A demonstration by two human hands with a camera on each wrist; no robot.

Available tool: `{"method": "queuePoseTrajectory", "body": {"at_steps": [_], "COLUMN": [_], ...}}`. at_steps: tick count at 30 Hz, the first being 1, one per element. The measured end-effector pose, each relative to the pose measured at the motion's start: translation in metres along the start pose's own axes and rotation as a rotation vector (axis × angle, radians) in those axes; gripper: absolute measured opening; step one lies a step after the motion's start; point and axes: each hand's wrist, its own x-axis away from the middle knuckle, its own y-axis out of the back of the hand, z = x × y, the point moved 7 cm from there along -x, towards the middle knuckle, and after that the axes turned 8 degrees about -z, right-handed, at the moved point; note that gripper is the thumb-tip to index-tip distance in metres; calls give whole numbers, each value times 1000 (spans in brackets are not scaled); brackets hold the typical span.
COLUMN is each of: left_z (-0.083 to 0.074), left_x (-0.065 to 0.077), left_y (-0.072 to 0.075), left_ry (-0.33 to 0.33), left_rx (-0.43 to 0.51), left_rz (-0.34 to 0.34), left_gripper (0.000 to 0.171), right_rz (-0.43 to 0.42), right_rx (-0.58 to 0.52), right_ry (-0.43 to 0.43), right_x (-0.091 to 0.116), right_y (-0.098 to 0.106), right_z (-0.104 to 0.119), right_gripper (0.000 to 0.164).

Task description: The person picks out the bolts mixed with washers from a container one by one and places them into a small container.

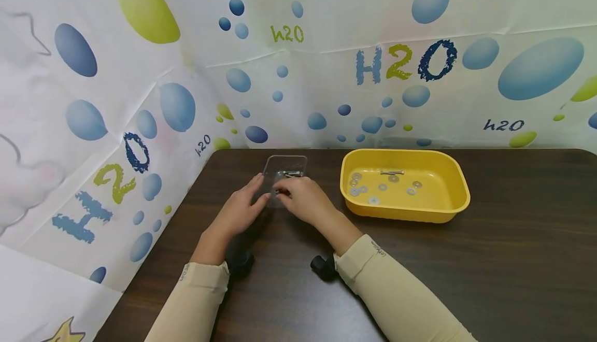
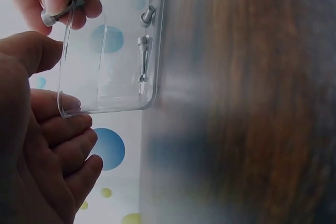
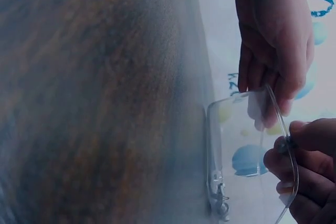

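A clear plastic box point(image 1: 285, 159) stands on the dark table, with several metal bolts point(image 2: 143, 56) lying on its bottom. My left hand point(image 1: 240, 211) is at the box's left side, fingers extended and fingertips touching the wall near a corner. Over the box's near part, my right hand point(image 1: 305, 199) pinches a small metal bolt point(image 2: 50, 18) between thumb and fingers. In the right wrist view only a bit of that bolt point(image 3: 285, 144) shows between the fingertips; the rest is hidden.
To the right of the box stands a yellow tray point(image 1: 406, 212) holding several flat washers point(image 1: 373, 200) and bolts point(image 1: 392, 172). Black wrist devices point(image 1: 324, 268) hang under both sleeves. A patterned white sheet point(image 1: 322, 103) rises behind the table and along its left side.
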Motion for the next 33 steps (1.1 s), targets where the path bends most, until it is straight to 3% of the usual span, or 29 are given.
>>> {"method": "queuePoseTrajectory", "body": {"at_steps": [13,33], "left_z": [-3,-3], "left_x": [1,0], "left_y": [2,2], "left_ry": [-15,-20], "left_rx": [-12,-17], "left_rz": [2,-6], "left_gripper": [65,64], "right_rz": [46,23], "right_rx": [44,64], "right_ry": [3,-31], "right_x": [0,2], "right_y": [-6,-7], "right_z": [0,0], "right_gripper": [22,21]}}
